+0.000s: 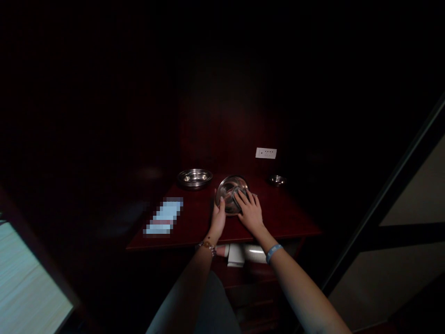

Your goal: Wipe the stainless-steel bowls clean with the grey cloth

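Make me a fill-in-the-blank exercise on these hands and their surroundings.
The right hand reaches inside a metal bowl, whose side is gripped by the ____ hand.
A blue band circles the person's ____ wrist.
The white socket panel is mounted on the ____ behind the table.
In size, the far-right bowl is ____ than the held one.
Missing words: left; right; wall; smaller.

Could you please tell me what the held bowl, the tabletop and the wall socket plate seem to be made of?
Held bowl: probably polished stainless steel, given its silvery, mirror-like glints. Tabletop: perhaps varnished wood or laminate, dark red with a slight sheen; dim light leaves it open. Wall socket plate: likely smooth plastic, from its even white face.
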Demonstrator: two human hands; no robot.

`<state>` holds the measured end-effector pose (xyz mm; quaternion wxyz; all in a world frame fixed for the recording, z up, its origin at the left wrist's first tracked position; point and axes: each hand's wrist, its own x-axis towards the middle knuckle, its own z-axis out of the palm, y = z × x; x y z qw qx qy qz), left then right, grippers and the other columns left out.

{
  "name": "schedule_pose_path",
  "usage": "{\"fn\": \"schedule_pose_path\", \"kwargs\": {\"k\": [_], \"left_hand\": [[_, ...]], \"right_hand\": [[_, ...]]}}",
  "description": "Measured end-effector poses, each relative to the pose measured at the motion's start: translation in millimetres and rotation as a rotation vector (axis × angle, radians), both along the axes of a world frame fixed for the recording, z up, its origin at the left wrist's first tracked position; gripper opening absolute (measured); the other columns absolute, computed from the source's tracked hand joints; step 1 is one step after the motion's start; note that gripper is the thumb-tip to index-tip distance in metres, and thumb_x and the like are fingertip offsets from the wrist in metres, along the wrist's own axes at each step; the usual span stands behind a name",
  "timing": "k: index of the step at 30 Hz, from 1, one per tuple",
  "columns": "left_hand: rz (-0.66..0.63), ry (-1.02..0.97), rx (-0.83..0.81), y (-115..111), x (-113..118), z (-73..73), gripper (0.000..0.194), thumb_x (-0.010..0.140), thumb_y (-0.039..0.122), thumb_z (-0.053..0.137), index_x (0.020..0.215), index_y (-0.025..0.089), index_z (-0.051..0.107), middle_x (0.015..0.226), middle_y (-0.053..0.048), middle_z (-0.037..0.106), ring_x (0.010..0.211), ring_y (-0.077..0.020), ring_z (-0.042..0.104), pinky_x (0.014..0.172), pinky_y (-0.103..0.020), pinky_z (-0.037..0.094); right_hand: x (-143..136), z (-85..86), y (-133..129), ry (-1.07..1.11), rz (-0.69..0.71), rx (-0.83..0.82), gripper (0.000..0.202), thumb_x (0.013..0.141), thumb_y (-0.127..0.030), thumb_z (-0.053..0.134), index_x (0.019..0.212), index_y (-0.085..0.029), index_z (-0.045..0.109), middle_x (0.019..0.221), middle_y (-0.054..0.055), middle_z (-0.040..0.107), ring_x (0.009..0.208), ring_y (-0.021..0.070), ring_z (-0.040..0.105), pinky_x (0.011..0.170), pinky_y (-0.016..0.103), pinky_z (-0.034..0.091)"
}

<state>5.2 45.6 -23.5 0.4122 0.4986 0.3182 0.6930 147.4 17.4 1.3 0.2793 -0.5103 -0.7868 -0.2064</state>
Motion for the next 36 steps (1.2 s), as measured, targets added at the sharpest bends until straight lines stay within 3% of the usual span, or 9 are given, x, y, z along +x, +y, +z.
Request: {"fn": "schedule_pose_path", "kwargs": {"k": [4, 9, 21, 26, 36], "left_hand": [[0.054, -0.006, -0.053, -3, 1, 2.9, 0.062, 0.092, 0.059, 0.044, 0.141, 0.022, 0.046, 0.147, -0.010, 0.049, 0.140, -0.0236, 0.040, 0.118, -0.038, 0.029], [0.079, -0.011, -0.104, -6, 1, 3.1, 0.061, 0.091, 0.060, 0.044, 0.133, 0.018, 0.052, 0.138, -0.012, 0.058, 0.131, -0.0252, 0.051, 0.112, -0.038, 0.038], [0.067, -0.043, -0.126, -3, 0, -1.0, 0.065, 0.091, 0.063, 0.044, 0.138, 0.019, 0.046, 0.139, -0.013, 0.056, 0.127, -0.0240, 0.055, 0.110, -0.039, 0.041], [0.079, -0.031, -0.031, -5, -2, 3.1, 0.065, 0.091, 0.061, 0.042, 0.145, 0.024, 0.040, 0.140, -0.010, 0.056, 0.132, -0.0227, 0.050, 0.109, -0.036, 0.043], [0.073, -0.032, -0.012, -13, -3, 11.6, 0.066, 0.091, 0.061, 0.044, 0.146, 0.026, 0.038, 0.139, -0.010, 0.056, 0.132, -0.0240, 0.050, 0.106, -0.038, 0.047]], "right_hand": [[2, -0.2, 1, 0.024, 0.022, -0.004, 0.078, 0.080, -0.011, 0.062, 0.151, -0.025, 0.033, 0.156, 0.007, 0.036, 0.145, 0.0328, 0.023, 0.114, 0.053, 0.021], [4, -3.4, 4, 0.033, 0.047, -0.025, 0.074, 0.081, -0.002, 0.051, 0.150, -0.025, 0.035, 0.153, 0.008, 0.042, 0.142, 0.0311, 0.029, 0.112, 0.054, 0.025], [6, -6.4, 8, 0.024, 0.151, -0.087, 0.067, 0.081, -0.008, 0.061, 0.143, -0.028, 0.047, 0.143, 0.005, 0.054, 0.129, 0.0306, 0.040, 0.104, 0.047, 0.035], [4, -5.7, 7, 0.017, 0.236, -0.131, 0.067, 0.080, -0.012, 0.065, 0.141, -0.030, 0.048, 0.140, 0.004, 0.057, 0.121, 0.0277, 0.046, 0.098, 0.044, 0.039], [1, 1.1, 2, 0.013, 0.392, -0.207, 0.067, 0.082, -0.014, 0.063, 0.144, -0.029, 0.045, 0.138, 0.003, 0.059, 0.113, 0.0235, 0.053, 0.098, 0.039, 0.040]]}}
